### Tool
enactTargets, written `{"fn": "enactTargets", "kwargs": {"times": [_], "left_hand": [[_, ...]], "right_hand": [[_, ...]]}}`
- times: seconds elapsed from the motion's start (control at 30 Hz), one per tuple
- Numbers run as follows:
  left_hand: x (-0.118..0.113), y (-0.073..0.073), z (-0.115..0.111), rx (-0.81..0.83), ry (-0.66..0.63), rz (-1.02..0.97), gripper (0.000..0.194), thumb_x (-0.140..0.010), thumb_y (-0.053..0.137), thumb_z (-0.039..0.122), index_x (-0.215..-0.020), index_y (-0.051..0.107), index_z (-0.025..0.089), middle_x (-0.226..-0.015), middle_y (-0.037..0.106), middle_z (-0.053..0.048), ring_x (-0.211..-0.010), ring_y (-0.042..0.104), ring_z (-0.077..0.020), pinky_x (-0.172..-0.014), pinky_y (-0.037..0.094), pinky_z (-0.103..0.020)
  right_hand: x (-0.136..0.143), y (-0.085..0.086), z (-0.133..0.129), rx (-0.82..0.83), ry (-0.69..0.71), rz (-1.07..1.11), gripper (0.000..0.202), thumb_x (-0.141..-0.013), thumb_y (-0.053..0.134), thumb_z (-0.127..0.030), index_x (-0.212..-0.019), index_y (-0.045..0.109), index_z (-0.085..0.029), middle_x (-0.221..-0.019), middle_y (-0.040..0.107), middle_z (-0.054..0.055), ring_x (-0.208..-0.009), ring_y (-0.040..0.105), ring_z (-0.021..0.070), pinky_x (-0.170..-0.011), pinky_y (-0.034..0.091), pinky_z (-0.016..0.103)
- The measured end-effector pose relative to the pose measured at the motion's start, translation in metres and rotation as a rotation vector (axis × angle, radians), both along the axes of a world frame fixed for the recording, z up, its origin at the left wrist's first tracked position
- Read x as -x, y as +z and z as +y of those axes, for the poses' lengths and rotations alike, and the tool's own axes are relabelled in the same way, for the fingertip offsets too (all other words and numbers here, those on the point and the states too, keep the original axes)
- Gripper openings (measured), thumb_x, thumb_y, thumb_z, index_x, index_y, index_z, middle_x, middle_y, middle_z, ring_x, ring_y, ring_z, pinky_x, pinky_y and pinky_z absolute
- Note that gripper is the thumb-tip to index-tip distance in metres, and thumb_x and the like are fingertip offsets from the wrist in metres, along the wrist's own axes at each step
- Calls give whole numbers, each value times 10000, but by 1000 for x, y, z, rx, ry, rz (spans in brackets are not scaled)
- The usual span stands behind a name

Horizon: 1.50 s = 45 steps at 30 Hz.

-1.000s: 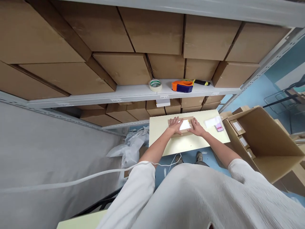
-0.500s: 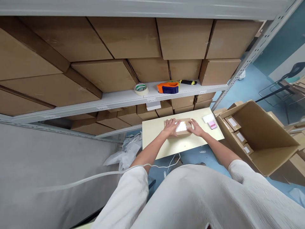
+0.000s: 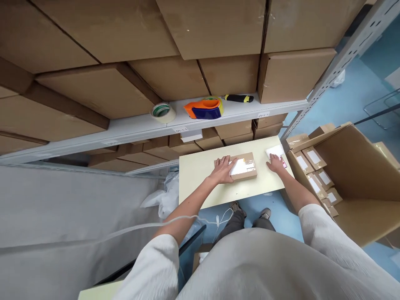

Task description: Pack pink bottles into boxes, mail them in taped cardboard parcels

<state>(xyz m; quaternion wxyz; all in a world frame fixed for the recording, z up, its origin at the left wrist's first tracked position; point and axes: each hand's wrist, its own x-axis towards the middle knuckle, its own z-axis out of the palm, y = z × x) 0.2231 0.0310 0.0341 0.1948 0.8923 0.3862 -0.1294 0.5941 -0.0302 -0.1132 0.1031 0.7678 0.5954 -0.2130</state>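
Over a pale yellow table (image 3: 193,183), we see the left hand (image 3: 221,170) spread across the left end of a taped cardboard box (image 3: 246,176), its fingers apart and resting on the top face. The thumb reaches toward the white label (image 3: 239,167) on the lid, at the label's left edge. The box lies near the middle of the tabletop, its right end, under clear tape, bare of any finger. Well apart from it, the right hand (image 3: 275,163) reaches to the table's right end, with its fingertips down over a white packet (image 3: 275,150) and beside a small pink item (image 3: 284,162). We cannot tell whether those fingers pinch anything; the thumb stands out to the left, toward the box. To the right we find a large open carton (image 3: 350,154) with smaller labelled boxes (image 3: 313,156) inside. Beyond the table, a grey shelf (image 3: 128,127) carries stacked cartons (image 3: 229,75), a tape roll (image 3: 163,112), an orange-and-blue tape dispenser (image 3: 204,110) and a tool with a black-and-yellow handle (image 3: 239,98).
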Motion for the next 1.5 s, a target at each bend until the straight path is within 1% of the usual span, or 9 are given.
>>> {"fn": "enactTargets", "kwargs": {"times": [0.13, 0.23, 0.4, 0.57, 0.67, 0.83, 1.2, 1.37, 1.5], "left_hand": [[-9, 10, 2, 32, -25, 6, 1330, -691, 870, 531, -1775, 134, 306, -1767, 265, -216, -1647, 212, -456, -1329, 107, -635], [-14, 15, 6, 31, -53, 16, 1340, -680, 874, 529, -1775, 136, 300, -1758, 277, -219, -1634, 231, -462, -1325, 107, -633], [-17, 18, 15, 21, -109, 35, 1359, -665, 878, 556, -1777, 141, 294, -1734, 307, -229, -1612, 256, -484, -1311, 122, -629], [-18, 18, 23, 31, -150, 36, 1370, -657, 868, 568, -1777, 117, 323, -1735, 315, -208, -1609, 255, -487, -1304, 135, -624], [-24, 20, 23, 41, -177, 26, 1372, -656, 865, 573, -1777, 114, 320, -1732, 314, -208, -1599, 260, -493, -1304, 129, -623], [-44, 29, 14, 42, -177, 17, 1355, -667, 852, 581, -1776, 122, 311, -1725, 317, -205, -1590, 267, -488, -1305, 123, -623], [-100, 51, -29, 26, -62, 62, 1349, -649, 851, 590, -1769, 147, 324, -1701, 361, -194, -1567, 310, -480, -1291, 164, -603], [-137, 63, -42, 19, -63, 63, 1350, -637, 859, 579, -1767, 156, 354, -1692, 376, -180, -1549, 331, -487, -1276, 190, -597], [-181, 82, -40, 7, -160, 41, 1342, -620, 870, 580, -1761, 198, 363, -1654, 425, -174, -1511, 368, -497, -1253, 230, -596]], "right_hand": [[37, 3, -11, 7, 203, 82, 733, -1065, 419, -399, -1733, 322, -113, -1744, 418, 221, -1676, 242, 352, -1361, 95, 590], [64, 2, -26, -30, 257, 140, 723, -1017, 478, -311, -1699, 383, -89, -1719, 435, 245, -1635, 321, 352, -1348, 155, 563], [82, -1, -53, -72, 216, 236, 752, -926, 500, -163, -1671, 437, -84, -1710, 434, 244, -1562, 413, 369, -1257, 331, 519], [76, 1, -71, -77, 150, 229, 741, -911, 498, -136, -1651, 473, -104, -1711, 447, 233, -1578, 397, 370, -1277, 293, 536], [69, 5, -74, -62, 127, 213, 764, -912, 527, -167, -1670, 447, -109, -1749, 395, 236, -1625, 329, 377, -1302, 233, 576], [52, 10, -69, -58, 138, 238, 791, -935, 545, -215, -1706, 397, -118, -1787, 339, 219, -1652, 293, 376, -1314, 233, 572], [-13, 22, -62, -143, 275, 281, 764, -907, 552, -185, -1656, 462, -64, -1733, 416, 247, -1599, 392, 389, -1280, 341, 562], [-52, 43, -64, -217, 235, 326, 719, -941, 502, -161, -1653, 471, -70, -1724, 437, 239, -1586, 411, 378, -1279, 358, 557], [-96, 72, -67, -407, 134, 386, 662, -977, 460, -183, -1634, 506, -112, -1672, 512, 208, -1524, 491, 339, -1257, 420, 507]]}}
